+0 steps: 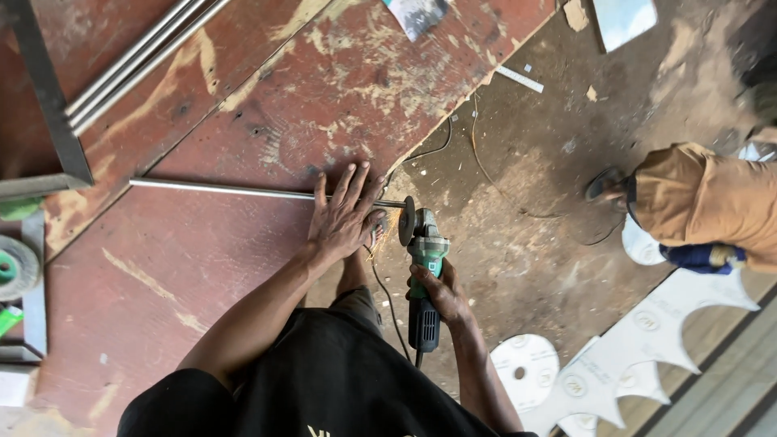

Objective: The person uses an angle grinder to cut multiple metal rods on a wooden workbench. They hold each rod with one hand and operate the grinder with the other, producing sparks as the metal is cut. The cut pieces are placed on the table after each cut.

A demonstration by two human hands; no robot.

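My left hand [344,214] lies flat, fingers spread, pressing a thin metal rod [218,190] onto a worn red-brown board [243,105]. The rod's end sticks out past the board's edge. My right hand [441,291] grips the body of a green and black angle grinder [422,267]. Its disc [406,220] meets the rod's end, and a few orange sparks fly near my left thumb. The grinder's black cord [388,303] runs down past my knee.
Several metal rods [137,61] and a dark steel frame [48,97] lie at the board's upper left. A grinding disc [16,267] sits at the left edge. Another person in orange-brown trousers [704,202] stands at right. White cut-out sheets [639,348] lie on the dirt floor.
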